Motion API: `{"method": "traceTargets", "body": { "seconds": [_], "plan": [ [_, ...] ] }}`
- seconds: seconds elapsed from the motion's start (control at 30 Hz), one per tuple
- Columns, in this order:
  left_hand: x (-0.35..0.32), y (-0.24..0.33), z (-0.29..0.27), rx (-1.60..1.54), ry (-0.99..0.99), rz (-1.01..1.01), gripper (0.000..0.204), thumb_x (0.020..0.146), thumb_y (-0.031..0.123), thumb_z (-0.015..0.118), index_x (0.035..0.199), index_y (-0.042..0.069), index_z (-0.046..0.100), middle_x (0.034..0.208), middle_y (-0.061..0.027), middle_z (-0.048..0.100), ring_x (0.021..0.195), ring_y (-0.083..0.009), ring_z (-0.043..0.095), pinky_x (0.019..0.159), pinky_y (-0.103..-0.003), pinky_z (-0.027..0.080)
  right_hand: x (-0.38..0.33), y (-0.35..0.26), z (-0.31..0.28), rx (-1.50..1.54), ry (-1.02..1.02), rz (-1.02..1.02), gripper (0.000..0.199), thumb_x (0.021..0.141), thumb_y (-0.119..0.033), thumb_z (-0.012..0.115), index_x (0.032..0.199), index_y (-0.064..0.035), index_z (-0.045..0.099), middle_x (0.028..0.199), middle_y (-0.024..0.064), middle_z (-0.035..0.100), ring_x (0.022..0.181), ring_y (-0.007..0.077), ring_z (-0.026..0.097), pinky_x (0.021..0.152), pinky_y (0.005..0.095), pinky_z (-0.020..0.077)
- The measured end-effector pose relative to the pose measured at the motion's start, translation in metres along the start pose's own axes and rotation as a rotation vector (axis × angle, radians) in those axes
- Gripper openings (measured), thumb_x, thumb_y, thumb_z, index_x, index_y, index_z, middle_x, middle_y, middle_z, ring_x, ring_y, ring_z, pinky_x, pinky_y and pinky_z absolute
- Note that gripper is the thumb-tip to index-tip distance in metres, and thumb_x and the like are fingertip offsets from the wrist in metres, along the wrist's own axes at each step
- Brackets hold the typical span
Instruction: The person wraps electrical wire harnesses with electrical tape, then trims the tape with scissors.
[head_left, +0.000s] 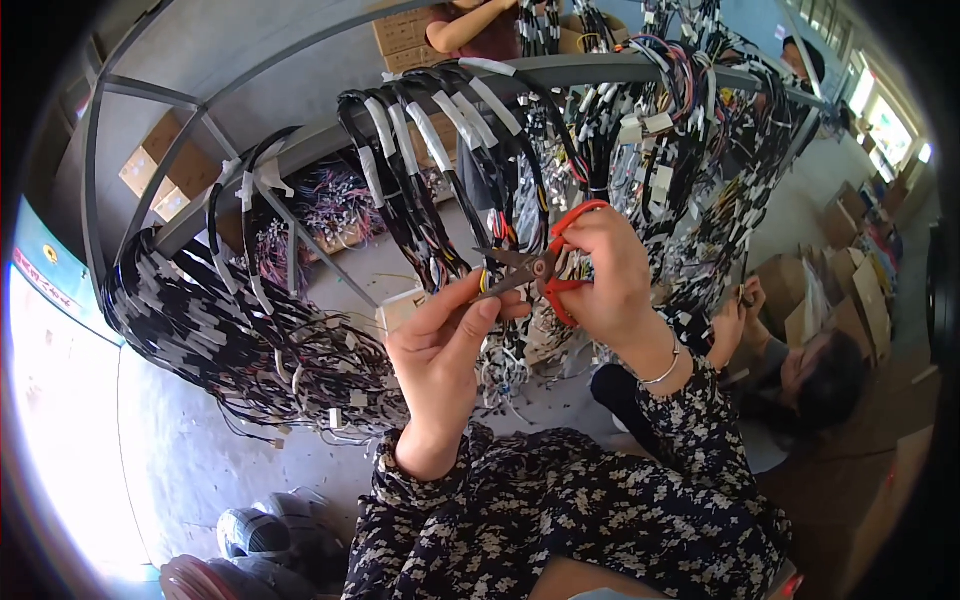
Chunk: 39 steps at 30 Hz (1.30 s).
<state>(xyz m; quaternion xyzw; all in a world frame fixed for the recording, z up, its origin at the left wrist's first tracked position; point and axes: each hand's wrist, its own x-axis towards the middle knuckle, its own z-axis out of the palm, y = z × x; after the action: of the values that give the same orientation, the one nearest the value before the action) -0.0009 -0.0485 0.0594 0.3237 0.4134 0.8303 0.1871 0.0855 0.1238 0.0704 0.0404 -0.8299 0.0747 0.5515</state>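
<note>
My right hand [618, 285] is closed around the red handles of a pair of scissors [541, 268]. The dark blades are spread and point left, crossing a thin group of wires with a bit of yellow [484, 283]. With thumb and fingers pinched together, my left hand [435, 365] grips those wires right beside the blades. Just behind the scissors hangs a black-sleeved wire harness [532, 165] with red, yellow and other coloured wires showing. Whether a blade touches the wires, I cannot tell.
A metal rack rail [590, 68] carries many black cable harnesses with white tape. More harnesses [190, 320] hang at left. Cardboard boxes [170, 170] stand behind. One co-worker [825, 380] is low at right; another [470, 30] is beyond the rack. Cable coils [255, 532] lie at lower left.
</note>
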Motion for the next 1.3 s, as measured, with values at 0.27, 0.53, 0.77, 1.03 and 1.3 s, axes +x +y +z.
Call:
{"method": "traceTargets", "body": {
  "seconds": [0.27,0.53,0.77,1.03,1.3],
  "plan": [
    [0.002,-0.010,-0.002,-0.048,-0.092,0.032,0.027,0.095,-0.005,0.060,0.122,-0.010,0.061,0.105,-0.0193,0.070,0.096,-0.0261,0.071,0.089,-0.035,0.057,0.009,0.008,-0.006,-0.168,-0.022,-0.123,0.047,0.056,-0.005,0.079,0.095,-0.0010,0.055,0.090,0.0121,0.062,0.077,0.0328,0.060,0.067,0.0421,0.0483],
    [0.003,-0.017,-0.001,-0.060,-0.092,0.062,0.024,0.094,-0.008,0.059,0.118,-0.011,0.061,0.107,-0.0185,0.069,0.098,-0.0240,0.069,0.090,-0.035,0.056,0.019,0.005,-0.021,-0.234,-0.162,-0.217,0.047,0.060,-0.001,0.085,0.095,-0.0015,0.053,0.080,0.0111,0.062,0.065,0.0306,0.060,0.056,0.0374,0.0485],
    [-0.004,-0.015,0.004,0.098,0.010,0.017,0.032,0.092,-0.003,0.066,0.122,-0.009,0.057,0.108,-0.0169,0.068,0.099,-0.0208,0.067,0.086,-0.031,0.056,0.018,-0.010,-0.026,-0.041,-0.191,0.271,0.041,0.073,-0.006,0.085,0.095,-0.0039,0.050,0.071,0.0064,0.055,0.060,0.0168,0.056,0.054,0.0296,0.0461],
    [0.006,-0.018,0.006,1.095,0.332,0.781,0.032,0.078,-0.004,0.076,0.107,-0.004,0.064,0.103,-0.0159,0.063,0.079,-0.0259,0.065,0.064,-0.035,0.053,-0.020,-0.018,-0.003,0.463,-0.149,0.697,0.036,0.082,-0.003,0.077,0.099,-0.0066,0.045,0.082,-0.0001,0.054,0.073,0.0072,0.047,0.066,0.0232,0.0377],
    [0.015,-0.025,-0.020,1.196,0.499,0.912,0.022,0.079,-0.005,0.076,0.100,-0.005,0.068,0.091,-0.0141,0.069,0.072,-0.0247,0.066,0.062,-0.031,0.055,-0.031,-0.024,0.009,0.427,-0.144,0.615,0.036,0.082,-0.002,0.075,0.099,-0.0052,0.045,0.078,0.0028,0.054,0.068,0.0093,0.047,0.062,0.0247,0.0407]
  ]
}}
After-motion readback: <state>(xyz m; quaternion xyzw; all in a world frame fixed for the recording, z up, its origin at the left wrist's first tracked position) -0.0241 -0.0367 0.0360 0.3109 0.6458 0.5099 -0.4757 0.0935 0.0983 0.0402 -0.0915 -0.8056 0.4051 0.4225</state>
